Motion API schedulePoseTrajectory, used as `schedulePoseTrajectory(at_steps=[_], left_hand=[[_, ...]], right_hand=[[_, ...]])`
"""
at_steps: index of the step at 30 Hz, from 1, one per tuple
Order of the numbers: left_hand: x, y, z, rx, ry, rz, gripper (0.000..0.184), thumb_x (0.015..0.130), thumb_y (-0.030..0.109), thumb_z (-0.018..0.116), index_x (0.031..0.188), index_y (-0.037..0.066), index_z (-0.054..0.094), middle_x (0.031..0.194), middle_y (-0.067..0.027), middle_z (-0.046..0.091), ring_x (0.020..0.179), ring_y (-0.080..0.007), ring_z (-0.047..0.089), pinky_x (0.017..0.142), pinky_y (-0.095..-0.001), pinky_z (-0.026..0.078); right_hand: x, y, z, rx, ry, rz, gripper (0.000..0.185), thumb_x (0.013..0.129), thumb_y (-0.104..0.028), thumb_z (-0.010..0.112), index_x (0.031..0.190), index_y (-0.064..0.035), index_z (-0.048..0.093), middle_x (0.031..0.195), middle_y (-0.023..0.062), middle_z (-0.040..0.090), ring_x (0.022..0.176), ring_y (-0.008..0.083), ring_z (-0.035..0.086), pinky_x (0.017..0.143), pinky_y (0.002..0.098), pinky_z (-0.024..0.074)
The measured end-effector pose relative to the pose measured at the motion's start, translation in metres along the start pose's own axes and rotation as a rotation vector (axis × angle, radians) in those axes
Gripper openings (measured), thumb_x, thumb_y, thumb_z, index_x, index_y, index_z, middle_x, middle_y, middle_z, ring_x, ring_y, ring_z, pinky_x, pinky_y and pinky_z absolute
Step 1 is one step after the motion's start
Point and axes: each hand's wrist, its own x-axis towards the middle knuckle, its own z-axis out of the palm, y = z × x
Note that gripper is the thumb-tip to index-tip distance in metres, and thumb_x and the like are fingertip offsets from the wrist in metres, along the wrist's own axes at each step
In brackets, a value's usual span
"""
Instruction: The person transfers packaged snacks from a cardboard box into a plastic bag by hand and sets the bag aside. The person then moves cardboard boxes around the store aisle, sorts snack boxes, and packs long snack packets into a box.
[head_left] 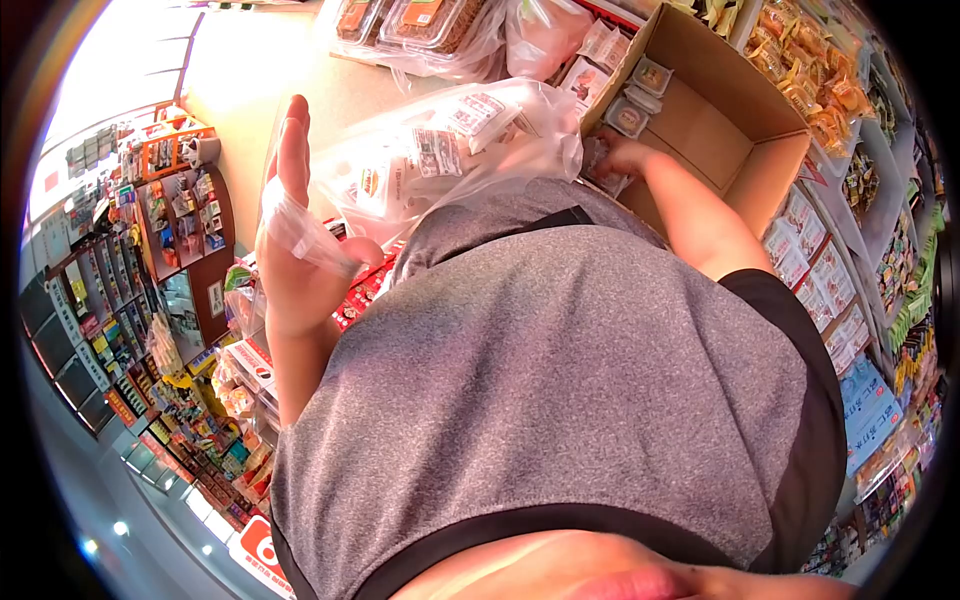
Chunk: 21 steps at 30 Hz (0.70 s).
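My left hand is raised with its fingers stretched out. A handle of a clear plastic bag is looped round its palm and thumb. In the bag lie several small wrapped packs, some with red print. My right hand reaches into the left side of an open cardboard box. Its fingers are closed on a small clear-wrapped pack, partly hidden by the hand. Further back in the box are a few similar small packs in clear trays.
Clear tubs of brown food and a tied plastic bag stand behind the bag. Bins of orange-wrapped snacks line the right. White packs sit beside the box. Stocked shelves fill the left.
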Motion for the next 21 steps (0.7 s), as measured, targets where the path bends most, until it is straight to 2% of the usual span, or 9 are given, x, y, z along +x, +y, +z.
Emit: schedulePoseTrajectory(at_steps=[3, 5, 6, 8, 12, 15, 18, 21], left_hand=[[0.002, 0.002, 0.002, 0.012, -0.017, 0.016, 0.118, 0.068, 0.067, 0.069, 0.146, -0.009, 0.024, 0.152, -0.0229, 0.027, 0.143, -0.0328, 0.024, 0.118, -0.0451, 0.016], [0.003, 0.003, 0.003, -0.005, -0.028, 0.022, 0.117, 0.069, 0.065, 0.070, 0.146, -0.009, 0.024, 0.153, -0.0230, 0.026, 0.144, -0.0328, 0.023, 0.118, -0.0449, 0.016], [0.004, 0.004, 0.004, -0.006, -0.017, 0.038, 0.114, 0.070, 0.063, 0.070, 0.145, -0.009, 0.025, 0.152, -0.0224, 0.028, 0.142, -0.0319, 0.027, 0.116, -0.0436, 0.020], [0.006, 0.007, 0.008, -0.002, 0.003, 0.070, 0.108, 0.072, 0.059, 0.071, 0.144, -0.010, 0.029, 0.152, -0.0212, 0.032, 0.137, -0.0301, 0.035, 0.112, -0.0410, 0.027], [0.009, 0.005, 0.005, 0.001, -0.022, 0.085, 0.109, 0.071, 0.058, 0.072, 0.144, -0.010, 0.028, 0.151, -0.0213, 0.033, 0.137, -0.0290, 0.037, 0.111, -0.0398, 0.028], [0.011, -0.001, 0.004, 0.018, -0.031, 0.119, 0.107, 0.071, 0.057, 0.072, 0.144, -0.009, 0.029, 0.150, -0.0218, 0.035, 0.137, -0.0283, 0.038, 0.111, -0.0403, 0.026], [0.010, -0.011, -0.002, 0.093, -0.045, 0.162, 0.107, 0.070, 0.059, 0.071, 0.145, -0.006, 0.031, 0.150, -0.0212, 0.036, 0.138, -0.0278, 0.039, 0.112, -0.0414, 0.023], [0.008, -0.011, -0.007, 0.156, -0.043, 0.171, 0.107, 0.070, 0.061, 0.070, 0.145, -0.004, 0.032, 0.148, -0.0200, 0.039, 0.137, -0.0279, 0.040, 0.113, -0.0427, 0.021]], right_hand=[[0.008, 0.001, -0.003, -0.098, 0.025, -0.108, 0.088, 0.060, -0.022, 0.084, 0.137, -0.0073, 0.044, 0.123, 0.0148, 0.058, 0.112, 0.0259, 0.057, 0.092, 0.0363, 0.0465], [0.003, -0.009, -0.005, -0.116, -0.010, -0.092, 0.085, 0.060, -0.023, 0.083, 0.135, -0.0074, 0.046, 0.121, 0.0150, 0.059, 0.110, 0.0262, 0.058, 0.092, 0.0373, 0.0465], [-0.002, -0.015, -0.007, -0.125, -0.029, -0.086, 0.083, 0.060, -0.023, 0.083, 0.134, -0.0075, 0.047, 0.120, 0.0151, 0.060, 0.109, 0.0264, 0.058, 0.092, 0.0378, 0.0465], [-0.010, -0.020, -0.009, -0.208, -0.005, -0.107, 0.089, 0.059, -0.025, 0.082, 0.138, -0.0077, 0.043, 0.126, 0.0140, 0.058, 0.113, 0.0260, 0.057, 0.094, 0.0369, 0.0463], [-0.018, -0.011, -0.002, -0.226, 0.047, -0.259, 0.095, 0.059, -0.024, 0.080, 0.143, -0.0070, 0.039, 0.132, 0.0137, 0.056, 0.116, 0.0259, 0.056, 0.096, 0.0355, 0.0460], [-0.032, -0.020, -0.002, -0.194, 0.021, -0.101, 0.094, 0.060, -0.022, 0.079, 0.144, -0.0078, 0.039, 0.131, 0.0141, 0.057, 0.115, 0.0260, 0.057, 0.096, 0.0357, 0.0469], [-0.018, -0.008, -0.002, -0.278, 0.076, -0.102, 0.089, 0.060, -0.021, 0.079, 0.141, -0.0076, 0.044, 0.124, 0.0139, 0.061, 0.110, 0.0257, 0.059, 0.093, 0.0353, 0.0483], [-0.066, -0.033, -0.023, -0.067, 0.179, -0.075, 0.077, 0.062, -0.014, 0.076, 0.135, -0.0076, 0.051, 0.115, 0.0110, 0.064, 0.104, 0.0253, 0.061, 0.091, 0.0355, 0.0491]])
